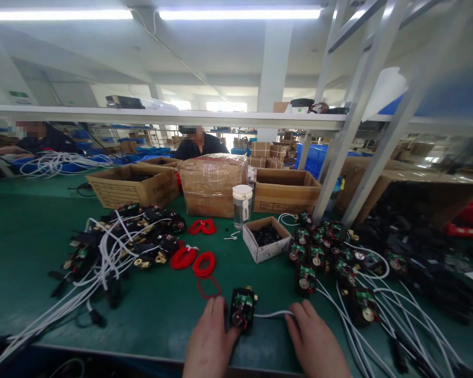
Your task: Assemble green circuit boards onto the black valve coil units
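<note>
A small black module (242, 310) with a green circuit board and brass fitting lies on the green table (31, 241) right in front of me. My left hand (211, 338) rests beside it, fingers curled against its left side. My right hand (313, 338) lies to its right, fingers bent over the module's white cable (271, 314). A loose red gasket ring (208, 287) lies just beyond my left hand.
Left: a heap of black modules with white cables (118, 244). Right: rows of similar modules (327, 252). Red ring bundles (193, 260), a small box of black parts (266, 239), a white-capped jar (242, 206) and cardboard boxes (213, 184) stand behind. Two people sit across the table.
</note>
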`<state>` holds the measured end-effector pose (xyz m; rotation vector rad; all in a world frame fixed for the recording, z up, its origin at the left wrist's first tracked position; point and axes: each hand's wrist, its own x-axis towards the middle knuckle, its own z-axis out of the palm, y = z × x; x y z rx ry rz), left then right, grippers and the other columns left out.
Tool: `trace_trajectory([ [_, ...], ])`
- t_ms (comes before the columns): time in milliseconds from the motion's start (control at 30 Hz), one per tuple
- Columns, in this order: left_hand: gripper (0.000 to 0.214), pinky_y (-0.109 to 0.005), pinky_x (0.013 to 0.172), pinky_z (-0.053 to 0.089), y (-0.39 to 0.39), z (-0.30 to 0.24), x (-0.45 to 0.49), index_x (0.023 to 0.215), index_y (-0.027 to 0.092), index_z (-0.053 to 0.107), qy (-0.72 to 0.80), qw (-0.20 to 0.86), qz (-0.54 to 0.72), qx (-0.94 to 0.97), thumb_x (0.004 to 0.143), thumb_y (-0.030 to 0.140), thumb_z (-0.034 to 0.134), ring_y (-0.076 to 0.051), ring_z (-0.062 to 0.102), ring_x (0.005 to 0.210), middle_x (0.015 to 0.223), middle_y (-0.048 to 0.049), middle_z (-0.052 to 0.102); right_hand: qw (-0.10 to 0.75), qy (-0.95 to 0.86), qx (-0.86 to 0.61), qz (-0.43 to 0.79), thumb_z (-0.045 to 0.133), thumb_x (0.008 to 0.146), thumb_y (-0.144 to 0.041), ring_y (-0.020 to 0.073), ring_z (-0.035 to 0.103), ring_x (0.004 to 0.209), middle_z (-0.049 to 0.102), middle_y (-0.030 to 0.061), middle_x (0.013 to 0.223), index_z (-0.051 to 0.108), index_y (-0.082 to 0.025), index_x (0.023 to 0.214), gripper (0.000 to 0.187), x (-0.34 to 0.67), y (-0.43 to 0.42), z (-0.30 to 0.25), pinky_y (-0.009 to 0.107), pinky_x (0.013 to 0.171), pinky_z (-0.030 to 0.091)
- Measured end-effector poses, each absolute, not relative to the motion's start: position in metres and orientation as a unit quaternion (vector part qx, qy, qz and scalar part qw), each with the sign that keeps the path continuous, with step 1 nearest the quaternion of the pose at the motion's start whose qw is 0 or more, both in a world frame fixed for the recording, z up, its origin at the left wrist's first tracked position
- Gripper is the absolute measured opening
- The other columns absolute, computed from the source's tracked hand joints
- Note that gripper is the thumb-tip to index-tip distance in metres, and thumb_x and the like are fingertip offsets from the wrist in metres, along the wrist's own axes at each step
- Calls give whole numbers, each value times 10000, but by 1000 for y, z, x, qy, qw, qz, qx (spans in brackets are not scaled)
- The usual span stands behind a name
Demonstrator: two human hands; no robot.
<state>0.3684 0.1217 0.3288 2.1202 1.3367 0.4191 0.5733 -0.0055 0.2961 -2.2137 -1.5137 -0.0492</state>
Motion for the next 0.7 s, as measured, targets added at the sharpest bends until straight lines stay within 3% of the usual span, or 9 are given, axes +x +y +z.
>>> trace_trajectory([
  [67, 581, -354, 926, 498, 124, 327, 370, 1327, 216, 587, 490, 325, 187, 787, 750, 182, 647, -273, 656, 1078, 1227, -114, 612, 228, -555, -800, -25, 461, 995, -185, 236, 657, 816, 609, 52, 910, 601, -241, 884, 187, 576, -6, 292, 356, 747, 519],
  [133, 769, -337, 989, 491, 127, 325, 373, 1470, 263, 483, 461, 364, 208, 782, 727, 136, 640, -249, 640, 1129, 1314, -95, 561, 229, -566, -791, -36, 487, 977, -163, 251, 639, 864, 612, 58, 928, 612, -240, 905, 163, 577, -6, 287, 380, 788, 521],
  [500, 830, -368, 1103, 450, 129, 317, 392, 1466, 382, 496, 411, 387, 218, 796, 706, 109, 691, -256, 588, 1268, 1371, -44, 577, 234, -587, -775, -22, 522, 938, -68, 271, 559, 954, 603, 63, 1027, 633, -247, 1052, 240, 554, 17, 292, 419, 856, 477],
  [700, 752, -403, 1119, 447, 131, 310, 396, 1486, 310, 472, 423, 352, 211, 808, 785, 105, 651, -253, 587, 1298, 1374, -73, 640, 203, -575, -791, 58, 512, 954, -50, 267, 560, 962, 612, 69, 991, 651, -209, 947, 212, 553, 25, 306, 412, 869, 471],
])
